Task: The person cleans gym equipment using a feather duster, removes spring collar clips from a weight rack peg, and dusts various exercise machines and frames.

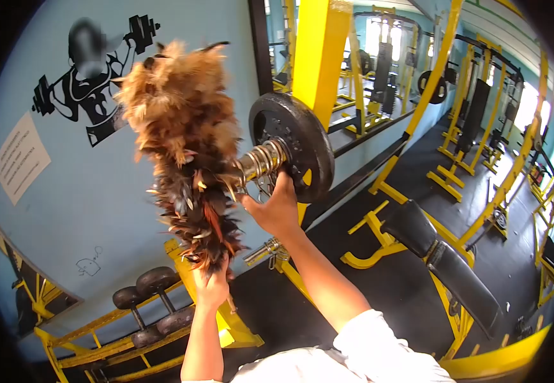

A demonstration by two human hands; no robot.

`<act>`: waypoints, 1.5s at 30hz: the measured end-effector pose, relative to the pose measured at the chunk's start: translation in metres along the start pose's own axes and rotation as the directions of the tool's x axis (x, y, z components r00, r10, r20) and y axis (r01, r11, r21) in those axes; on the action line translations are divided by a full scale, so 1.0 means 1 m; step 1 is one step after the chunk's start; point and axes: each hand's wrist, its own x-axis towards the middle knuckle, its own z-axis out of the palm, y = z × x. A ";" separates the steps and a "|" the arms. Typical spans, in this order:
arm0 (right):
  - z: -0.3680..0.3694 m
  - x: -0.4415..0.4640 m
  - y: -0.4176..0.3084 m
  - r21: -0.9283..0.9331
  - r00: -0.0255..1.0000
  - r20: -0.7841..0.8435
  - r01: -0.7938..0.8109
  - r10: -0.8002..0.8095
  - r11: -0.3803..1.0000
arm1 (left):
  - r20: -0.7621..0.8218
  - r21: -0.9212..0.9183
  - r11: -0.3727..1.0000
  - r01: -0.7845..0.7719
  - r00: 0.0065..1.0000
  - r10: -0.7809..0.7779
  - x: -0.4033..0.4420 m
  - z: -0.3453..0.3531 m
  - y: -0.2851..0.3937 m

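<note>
A feather duster (184, 127) with tan and dark brown feathers stands upright in front of me. My left hand (212, 290) is closed around its lower end, and a bit of the handle shows below the fist. To the right, a metal bar end carries a black weight plate (318, 150) and several spring collars (264, 161). My right hand (278, 207) grips the collars from below, thumb toward the duster and fingers up by the plate; some fingertips are hidden. The duster's feathers overlap the outer end of the bar.
A yellow rack (92, 351) holds dumbbells (156, 281) at lower left. A yellow post (321, 57) rises behind the plate. The padded bench (443, 255) stands right, among yellow gym machines on black floor. A wall bears a paper notice (22, 159) and a mirror (379, 70).
</note>
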 end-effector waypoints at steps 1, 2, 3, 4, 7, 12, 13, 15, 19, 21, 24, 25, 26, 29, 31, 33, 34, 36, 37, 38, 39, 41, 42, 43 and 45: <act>-0.001 0.007 -0.007 0.023 1.000 0.014 0.005 -0.005 1.000 | -0.023 0.014 1.000 -0.006 1.000 0.006 0.008 -0.004 -0.005; -0.006 0.014 -0.015 0.080 0.985 0.110 -0.143 0.133 0.987 | -0.023 0.174 0.972 -0.159 0.986 0.165 0.022 -0.013 -0.017; -0.007 0.019 -0.019 0.116 0.942 0.217 -0.286 0.257 0.951 | 0.022 0.284 0.911 -0.300 0.952 0.306 0.034 -0.019 -0.020; 0.002 0.016 -0.009 0.109 0.961 0.179 -0.233 0.212 0.966 | 0.067 0.384 0.817 -0.430 0.896 0.440 0.046 -0.024 -0.023; 0.016 0.005 -0.003 0.055 0.999 -0.050 -0.014 0.017 0.998 | 0.010 0.190 0.892 -0.411 0.909 0.417 0.068 -0.001 0.011; 0.032 0.013 -0.001 0.267 0.983 -0.049 -0.160 0.179 0.950 | 0.024 0.103 0.969 -0.224 0.975 0.223 0.100 0.023 0.046; 0.035 0.012 0.005 0.272 0.983 -0.053 -0.158 0.178 0.949 | 0.038 0.085 0.965 -0.250 0.968 0.247 0.101 0.028 0.049; 0.043 0.013 0.017 0.373 0.991 -0.105 -0.039 0.084 0.927 | 0.068 0.048 0.953 -0.299 0.953 0.295 0.104 0.039 0.055; 0.047 0.008 0.018 0.357 0.955 -0.298 0.114 -0.003 0.927 | 0.168 0.027 0.921 -0.388 0.910 0.379 0.119 0.039 0.049; 0.046 0.007 0.018 0.363 0.962 -0.271 0.107 -0.005 0.926 | 0.202 0.086 0.918 -0.388 0.909 0.365 0.124 0.033 0.060; 0.043 0.004 0.018 0.489 0.956 -0.279 0.221 -0.089 0.844 | 0.230 0.335 0.938 -0.093 0.973 0.014 0.137 0.017 0.075; 0.039 0.003 0.017 0.489 0.955 -0.283 0.223 -0.089 0.843 | 0.232 0.336 0.937 -0.097 0.972 0.017 0.145 0.014 0.075; 0.035 0.004 0.015 0.505 0.962 -0.245 0.233 -0.120 0.831 | 0.267 0.313 0.942 -0.118 0.963 0.032 0.152 0.014 0.076; 0.018 0.010 0.011 0.519 0.963 -0.194 0.263 -0.187 0.813 | 0.347 0.290 0.947 -0.139 0.937 0.031 0.189 -0.002 0.057; 0.019 0.012 0.013 0.531 0.974 -0.167 0.219 -0.153 0.818 | 0.525 0.164 0.958 -0.235 0.843 0.116 0.207 -0.003 0.052; 0.020 0.014 0.014 0.519 0.968 -0.191 0.238 -0.161 0.821 | 0.561 0.142 0.964 -0.223 0.821 0.107 0.217 0.003 0.048; 0.021 0.014 0.016 0.584 0.978 -0.160 0.205 -0.136 0.786 | 0.581 0.136 0.958 -0.253 0.804 0.130 0.223 0.007 0.044; 0.021 0.015 0.015 0.645 0.977 -0.153 0.213 -0.149 0.734 | 0.775 0.124 0.667 -0.735 0.491 0.397 0.248 0.009 0.025; 0.020 0.015 0.015 0.634 0.976 -0.154 0.218 -0.155 0.742 | 0.816 -0.019 0.212 -0.977 0.107 0.568 0.256 0.013 0.023; 0.019 0.015 0.015 0.622 0.976 -0.135 0.216 -0.168 0.753 | 0.753 -0.071 0.798 -0.598 0.492 0.436 0.256 0.023 0.013; 0.019 0.015 0.015 0.610 0.977 -0.114 0.213 -0.181 0.763 | 0.722 -0.174 0.982 0.071 0.687 0.078 0.249 0.032 0.016; 0.018 0.015 0.017 0.589 0.980 -0.098 0.199 -0.175 0.783 | 0.713 -0.125 0.989 0.081 0.701 0.033 0.243 0.027 0.016; 0.017 0.016 0.017 0.561 0.977 -0.103 0.213 -0.188 0.800 | 0.715 -0.170 0.975 0.142 0.699 0.023 0.243 0.028 0.012; 0.016 0.016 0.017 0.535 0.973 -0.108 0.229 -0.202 0.814 | 0.716 -0.212 0.957 0.200 0.697 0.013 0.242 0.027 0.011; 0.014 0.011 0.015 0.453 0.971 -0.106 0.240 -0.215 0.859 | 0.714 -0.299 0.927 0.226 0.698 0.060 0.238 0.028 0.005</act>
